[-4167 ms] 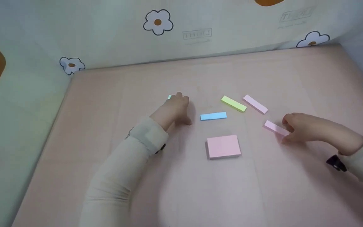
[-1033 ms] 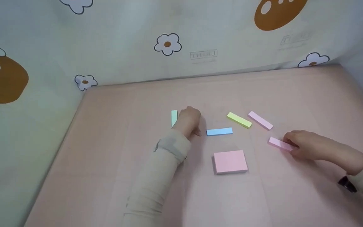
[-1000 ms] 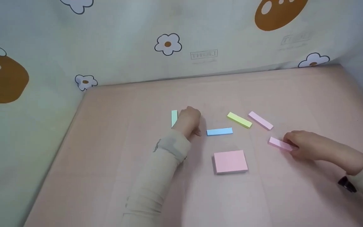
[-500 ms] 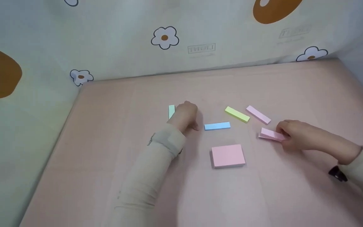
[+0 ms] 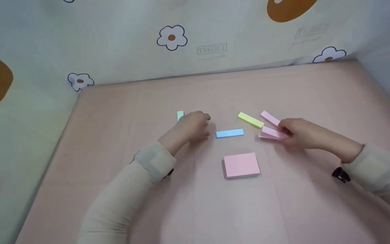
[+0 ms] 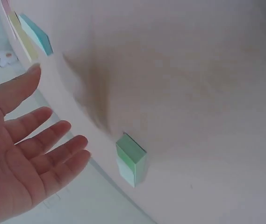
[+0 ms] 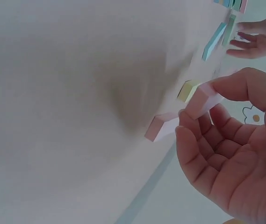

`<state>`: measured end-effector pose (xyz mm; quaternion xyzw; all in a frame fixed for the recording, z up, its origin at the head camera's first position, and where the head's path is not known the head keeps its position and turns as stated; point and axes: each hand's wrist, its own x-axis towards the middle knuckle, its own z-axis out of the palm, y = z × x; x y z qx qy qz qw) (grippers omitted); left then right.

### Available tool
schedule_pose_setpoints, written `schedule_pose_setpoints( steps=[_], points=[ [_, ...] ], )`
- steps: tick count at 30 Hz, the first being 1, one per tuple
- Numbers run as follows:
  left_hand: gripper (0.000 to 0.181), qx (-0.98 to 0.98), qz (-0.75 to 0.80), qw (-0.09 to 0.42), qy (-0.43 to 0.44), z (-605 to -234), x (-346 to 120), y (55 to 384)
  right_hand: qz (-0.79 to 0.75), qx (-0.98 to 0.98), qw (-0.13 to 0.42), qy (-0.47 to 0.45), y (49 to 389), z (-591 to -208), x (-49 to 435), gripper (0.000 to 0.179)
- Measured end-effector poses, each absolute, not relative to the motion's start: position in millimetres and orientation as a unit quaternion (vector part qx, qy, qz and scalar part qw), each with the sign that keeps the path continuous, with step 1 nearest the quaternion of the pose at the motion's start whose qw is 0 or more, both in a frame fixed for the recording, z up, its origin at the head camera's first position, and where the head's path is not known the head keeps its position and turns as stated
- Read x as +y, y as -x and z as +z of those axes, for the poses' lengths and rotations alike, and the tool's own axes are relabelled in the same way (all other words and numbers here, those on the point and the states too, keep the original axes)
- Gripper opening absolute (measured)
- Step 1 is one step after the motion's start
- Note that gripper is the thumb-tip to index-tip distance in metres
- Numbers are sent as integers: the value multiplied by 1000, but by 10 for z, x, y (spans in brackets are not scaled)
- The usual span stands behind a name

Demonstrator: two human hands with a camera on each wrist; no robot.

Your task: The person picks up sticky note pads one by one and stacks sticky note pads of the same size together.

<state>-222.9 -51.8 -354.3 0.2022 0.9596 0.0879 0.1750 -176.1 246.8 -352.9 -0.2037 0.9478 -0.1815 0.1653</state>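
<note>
My right hand (image 5: 301,134) pinches a narrow pink sticky-note pad (image 5: 270,132) between thumb and fingers, its far end pointing left. In the right wrist view this held pad (image 7: 199,103) is raised above the table. Partly behind the hand lies another pink strip pad (image 5: 268,117), with a yellow strip pad (image 5: 250,120) beside it. My left hand (image 5: 195,127) hovers with relaxed fingers and holds nothing, between a pale green strip pad (image 5: 180,115) and a blue strip pad (image 5: 229,133). From the left wrist, the green pad (image 6: 132,151) stands apart from the fingertips.
A larger pink sticky-note pad (image 5: 241,165) rests nearer the front of the pinkish table (image 5: 235,213). Pale fabric with printed flowers (image 5: 172,37) rises behind the table and along its left side.
My right hand has lifted the pink strip pad and carried it left toward the yellow and other pink pads. The left hand has loosened its fingers and shifted slightly left. The head view has tilted.
</note>
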Motion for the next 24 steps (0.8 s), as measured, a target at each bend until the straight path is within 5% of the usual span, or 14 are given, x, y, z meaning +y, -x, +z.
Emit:
schedule_pose_setpoints(
  steps=[7, 24],
  points=[
    [34, 955, 162, 174, -179, -3552, -595, 2128, -203, 942, 122, 237, 1897, -3527, 2246, 18],
    [38, 938, 203, 184, -211, -3706, -427, 2134, -171, 910, 66, 372, 2146, -3705, 1643, 20]
  ],
)
